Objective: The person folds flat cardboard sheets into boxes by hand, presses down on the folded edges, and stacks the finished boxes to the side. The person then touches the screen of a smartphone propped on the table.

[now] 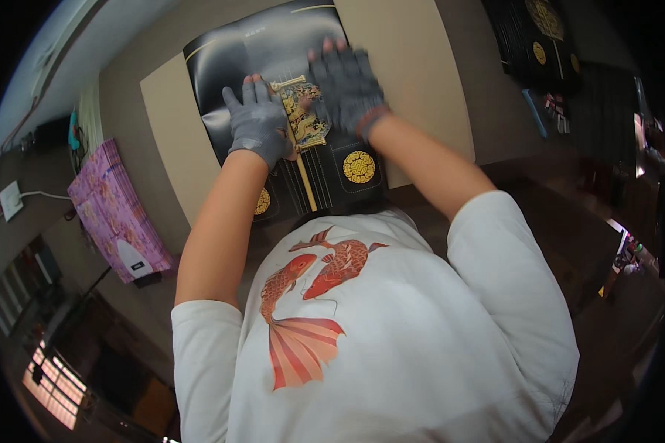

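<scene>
A shiny black sheet (273,66) with gold lines and round gold badges lies flat on a smooth tan board (414,66), just in front of the person. The left hand (258,122) and right hand (345,85), both in grey knit fingerless gloves, press flat on it, fingers spread, gripping nothing. A pink flowery stack (114,210) sits well off to the left.
</scene>
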### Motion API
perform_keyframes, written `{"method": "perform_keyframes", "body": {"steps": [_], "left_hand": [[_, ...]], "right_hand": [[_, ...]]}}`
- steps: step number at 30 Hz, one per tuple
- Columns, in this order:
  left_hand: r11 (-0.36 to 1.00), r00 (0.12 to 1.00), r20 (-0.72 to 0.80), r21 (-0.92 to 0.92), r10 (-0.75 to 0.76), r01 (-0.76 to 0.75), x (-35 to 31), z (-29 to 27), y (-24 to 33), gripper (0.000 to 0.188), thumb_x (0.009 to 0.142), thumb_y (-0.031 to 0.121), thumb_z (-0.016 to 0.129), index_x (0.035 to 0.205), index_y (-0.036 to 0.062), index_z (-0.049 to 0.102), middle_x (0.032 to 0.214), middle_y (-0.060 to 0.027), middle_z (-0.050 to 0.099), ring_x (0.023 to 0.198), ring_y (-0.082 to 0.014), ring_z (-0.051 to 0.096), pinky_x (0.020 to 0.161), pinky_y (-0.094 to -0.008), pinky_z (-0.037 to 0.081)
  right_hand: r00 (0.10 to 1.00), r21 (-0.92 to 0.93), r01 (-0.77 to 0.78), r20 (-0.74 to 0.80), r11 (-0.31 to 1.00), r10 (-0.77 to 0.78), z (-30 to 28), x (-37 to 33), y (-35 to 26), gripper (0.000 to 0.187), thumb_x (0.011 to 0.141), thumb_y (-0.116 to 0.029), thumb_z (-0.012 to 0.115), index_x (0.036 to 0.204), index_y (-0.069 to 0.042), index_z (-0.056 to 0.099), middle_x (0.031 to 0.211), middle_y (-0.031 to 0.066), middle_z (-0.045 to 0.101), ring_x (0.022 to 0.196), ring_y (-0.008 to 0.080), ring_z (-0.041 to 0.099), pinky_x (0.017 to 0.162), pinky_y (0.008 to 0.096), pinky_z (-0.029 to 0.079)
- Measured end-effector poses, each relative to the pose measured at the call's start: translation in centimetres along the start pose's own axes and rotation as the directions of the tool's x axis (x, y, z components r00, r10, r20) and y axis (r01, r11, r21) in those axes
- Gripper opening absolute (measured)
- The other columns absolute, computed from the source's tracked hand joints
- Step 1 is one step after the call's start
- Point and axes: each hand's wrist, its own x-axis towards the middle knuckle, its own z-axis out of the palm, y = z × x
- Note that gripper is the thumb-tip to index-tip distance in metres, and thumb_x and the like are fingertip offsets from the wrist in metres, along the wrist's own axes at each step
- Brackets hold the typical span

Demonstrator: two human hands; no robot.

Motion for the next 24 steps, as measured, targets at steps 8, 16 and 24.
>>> {"method": "perform_keyframes", "body": {"steps": [8, 16, 24], "left_hand": [[0.999, 0.999, 0.03, 0.037, 0.013, -0.014, 0.0, -1.6, -0.2, 0.124, 0.051, 0.053, 0.09, 0.145, -0.0072, 0.037, 0.156, -0.0285, 0.026, 0.148, -0.0411, 0.019, 0.115, -0.0657, 0.014], [0.998, 0.998, 0.062, 0.051, 0.031, -0.034, 0.0, -1.5, -0.3, 0.126, 0.052, 0.057, 0.088, 0.147, -0.0067, 0.034, 0.157, -0.0282, 0.025, 0.148, -0.0408, 0.018, 0.115, -0.0648, 0.013], [1.0, 1.0, 0.006, -0.017, 0.021, -0.021, -0.4, 0.7, -1.0, 0.125, 0.051, 0.058, 0.087, 0.146, -0.0073, 0.037, 0.158, -0.0282, 0.022, 0.148, -0.0405, 0.018, 0.114, -0.0659, 0.013]], "right_hand": [[0.959, 0.297, 0.097, 0.227, 0.95, -0.169, -4.2, -18.2, -2.8, 0.075, 0.086, -0.048, 0.063, 0.145, -0.006, 0.044, 0.155, 0.0212, 0.033, 0.147, 0.0389, 0.023, 0.118, 0.0593, 0.016], [0.979, 0.258, 0.074, 0.165, 0.963, -0.119, -4.3, -12.0, -4.3, 0.06, 0.087, -0.03, 0.06, 0.141, -0.006, 0.048, 0.148, 0.0215, 0.042, 0.144, 0.0387, 0.031, 0.118, 0.0568, 0.017], [0.998, 0.085, -0.067, -0.007, 0.994, 0.068, 1.4, 4.5, -1.7, 0.076, 0.092, -0.053, 0.046, 0.149, -0.004, 0.037, 0.156, 0.0225, 0.031, 0.148, 0.0364, 0.023, 0.121, 0.0538, 0.012]]}}
